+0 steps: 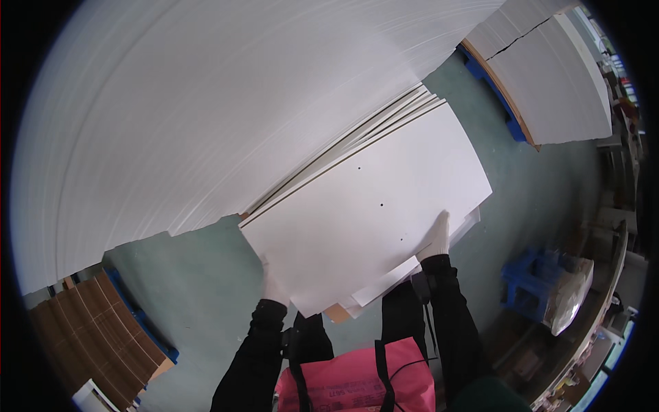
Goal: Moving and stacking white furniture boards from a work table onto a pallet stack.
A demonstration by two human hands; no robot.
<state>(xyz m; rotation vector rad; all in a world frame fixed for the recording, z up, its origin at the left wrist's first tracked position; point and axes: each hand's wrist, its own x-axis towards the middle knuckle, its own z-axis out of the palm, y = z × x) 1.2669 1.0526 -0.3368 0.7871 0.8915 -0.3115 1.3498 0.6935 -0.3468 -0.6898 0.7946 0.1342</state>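
Observation:
I hold a white rectangular panel (364,206) with a few small drilled holes, tilted in front of me. My left hand (274,288), in a white glove, grips the panel's near left edge from beneath. My right hand (436,237), also gloved in white, is pressed flat against the panel's right edge. Under the panel lie several more white panels (391,278) fanned out, their edges showing at the lower right and upper left. A huge stack of white sheets (192,117) fills the upper left behind the panel.
A second stack of white boards (556,75) rests on a blue pallet (491,79) at the upper right. Brown cardboard (96,329) lies on a blue pallet at lower left. A blue stool with a plastic bag (549,288) stands right. The floor (199,288) is green. A pink bag (357,381) hangs at my waist.

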